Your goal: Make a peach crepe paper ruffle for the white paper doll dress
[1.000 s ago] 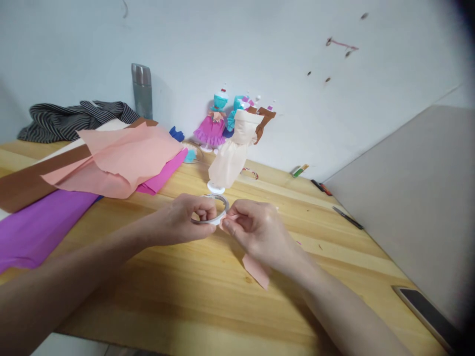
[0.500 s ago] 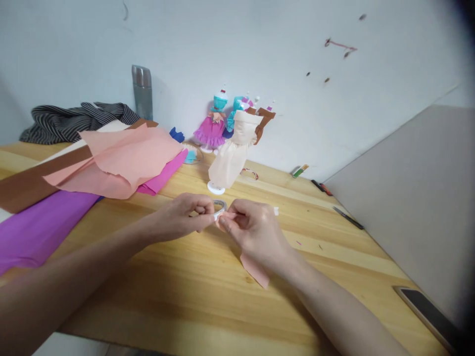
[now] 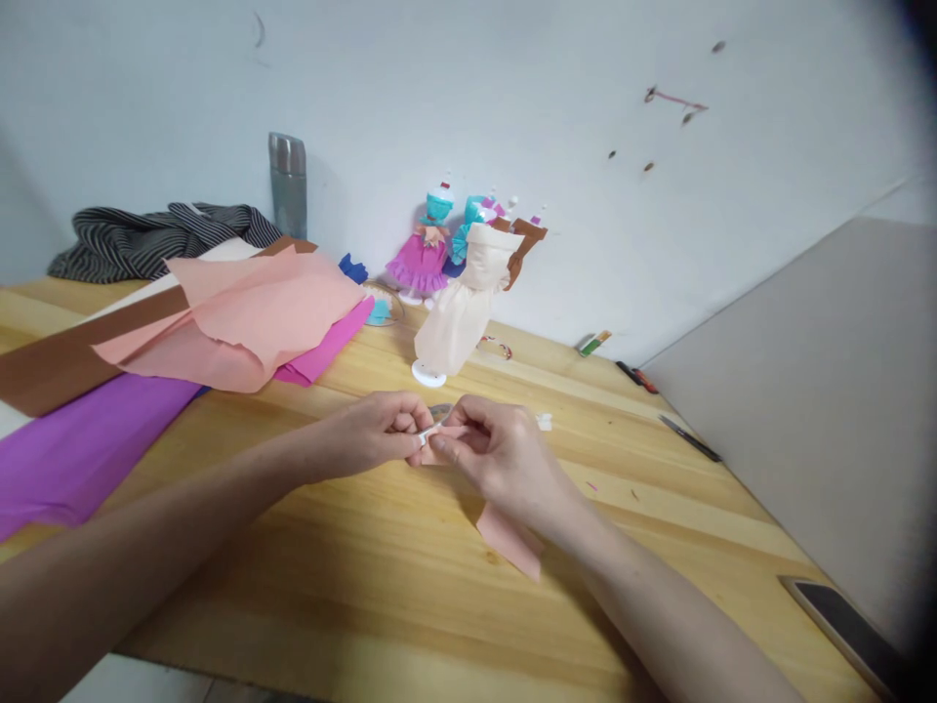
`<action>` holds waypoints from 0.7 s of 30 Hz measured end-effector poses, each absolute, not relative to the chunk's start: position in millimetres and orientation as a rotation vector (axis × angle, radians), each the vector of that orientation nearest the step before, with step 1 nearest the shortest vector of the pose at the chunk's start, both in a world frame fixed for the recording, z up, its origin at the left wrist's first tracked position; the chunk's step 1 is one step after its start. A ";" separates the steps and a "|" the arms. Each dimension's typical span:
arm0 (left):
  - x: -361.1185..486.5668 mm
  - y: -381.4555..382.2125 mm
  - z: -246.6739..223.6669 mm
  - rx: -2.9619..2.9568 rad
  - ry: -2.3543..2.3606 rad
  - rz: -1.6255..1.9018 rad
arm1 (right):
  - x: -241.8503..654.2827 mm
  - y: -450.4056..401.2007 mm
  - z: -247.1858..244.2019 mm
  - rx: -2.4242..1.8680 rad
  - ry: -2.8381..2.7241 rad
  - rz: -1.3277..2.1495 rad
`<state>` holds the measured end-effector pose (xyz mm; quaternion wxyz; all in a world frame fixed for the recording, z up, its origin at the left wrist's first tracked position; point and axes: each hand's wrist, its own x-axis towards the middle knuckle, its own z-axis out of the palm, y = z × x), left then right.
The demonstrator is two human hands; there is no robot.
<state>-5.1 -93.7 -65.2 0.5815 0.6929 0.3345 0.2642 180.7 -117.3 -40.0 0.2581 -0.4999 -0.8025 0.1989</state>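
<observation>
My left hand pinches a roll of tape, its ring tilted and partly behind my fingers. Against it, my right hand is closed on a strip of peach paper, whose tail hangs out below the palm toward the table. The fingertips of both hands almost meet at the strip's upper end and the edge of the tape. Just beyond them stands a dress form in a cream paper dress on a round white base.
Peach paper, brown paper and purple paper lie at left, before a striped cloth and a bottle. Small dressed figures stand by the wall. A dark pen-like tool and phone lie right.
The tape ring has tipped flatter and sits more hidden behind my left fingers. My hands remain close together, and the strip's tail has shifted slightly right. The view has moved a little.
</observation>
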 end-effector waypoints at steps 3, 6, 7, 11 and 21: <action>-4.2 -95.2 -62.8 1.637 0.779 0.640 | 181.6 -119.2 -38.0 -1.338 -2.159 0.552; -4.1 -95.5 -61.0 1.670 0.789 0.676 | 181.3 -121.4 -35.2 -1.315 -2.142 0.510; -4.1 -95.2 -60.8 1.683 0.797 0.687 | 180.9 -121.9 -34.7 -1.306 -2.142 0.486; -4.9 -93.6 -61.5 1.779 0.836 0.727 | 179.7 -123.0 -35.6 -1.249 -2.175 0.461; -6.0 -97.9 -57.4 2.024 0.937 0.774 | 180.0 -121.4 -38.9 -1.213 -2.125 0.764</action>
